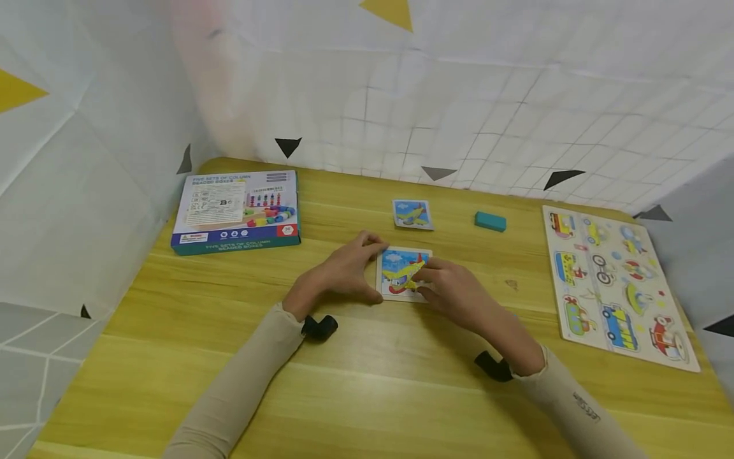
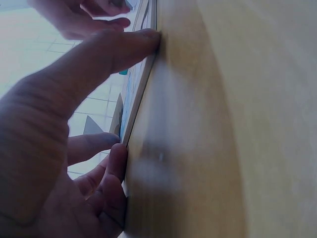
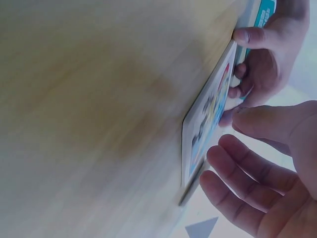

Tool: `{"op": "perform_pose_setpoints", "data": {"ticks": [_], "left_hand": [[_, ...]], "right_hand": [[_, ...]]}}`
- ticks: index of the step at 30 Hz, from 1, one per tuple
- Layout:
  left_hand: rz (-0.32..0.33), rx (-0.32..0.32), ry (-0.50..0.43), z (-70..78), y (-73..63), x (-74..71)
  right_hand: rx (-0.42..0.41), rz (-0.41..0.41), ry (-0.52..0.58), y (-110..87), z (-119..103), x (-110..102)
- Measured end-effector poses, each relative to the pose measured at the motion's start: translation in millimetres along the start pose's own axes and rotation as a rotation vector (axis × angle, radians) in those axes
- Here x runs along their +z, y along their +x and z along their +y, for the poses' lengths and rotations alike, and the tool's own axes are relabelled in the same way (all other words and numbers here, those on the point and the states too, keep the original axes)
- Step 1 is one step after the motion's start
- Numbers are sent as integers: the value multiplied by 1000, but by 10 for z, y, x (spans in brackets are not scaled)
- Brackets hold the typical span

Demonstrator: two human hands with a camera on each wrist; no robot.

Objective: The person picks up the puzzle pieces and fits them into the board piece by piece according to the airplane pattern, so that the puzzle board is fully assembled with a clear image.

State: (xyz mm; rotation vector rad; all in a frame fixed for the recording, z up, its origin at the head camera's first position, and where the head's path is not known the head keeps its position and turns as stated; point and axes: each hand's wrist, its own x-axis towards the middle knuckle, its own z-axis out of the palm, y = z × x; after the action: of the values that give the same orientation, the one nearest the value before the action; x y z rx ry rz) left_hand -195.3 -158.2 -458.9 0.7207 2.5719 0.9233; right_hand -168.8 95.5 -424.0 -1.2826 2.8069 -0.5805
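Observation:
A small square puzzle board (image 1: 379,280) with a yellow plane picture (image 1: 401,275) lies on the table between the hands. My left hand (image 1: 346,269) holds it by the left side, thumb at the near corner and forefinger at the far one; in the left wrist view the thumb (image 2: 133,47) presses its edge. Over the board's right side hovers my right hand (image 1: 459,294), fingers loosely bent. In the left wrist view a gap shows between its thumb and a finger. The right wrist view shows its other fingers (image 3: 242,181) spread, nothing visible in them.
Beyond the board lies a matching plane card (image 1: 413,215), with a teal block (image 1: 490,221) to its right. A beaded toy box (image 1: 235,211) stands at the back left. A large vehicle puzzle board (image 1: 619,287) lies on the right. Patterned sheets (image 1: 436,95) hang behind the table.

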Motion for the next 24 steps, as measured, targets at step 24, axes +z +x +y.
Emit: {"op": "perform_pose_setpoints", "data": {"ticks": [24], "left_hand": [[-2,-9,-1,7,1,0]], "right_hand": [[196,18,-54,-696,198,-258]]}}
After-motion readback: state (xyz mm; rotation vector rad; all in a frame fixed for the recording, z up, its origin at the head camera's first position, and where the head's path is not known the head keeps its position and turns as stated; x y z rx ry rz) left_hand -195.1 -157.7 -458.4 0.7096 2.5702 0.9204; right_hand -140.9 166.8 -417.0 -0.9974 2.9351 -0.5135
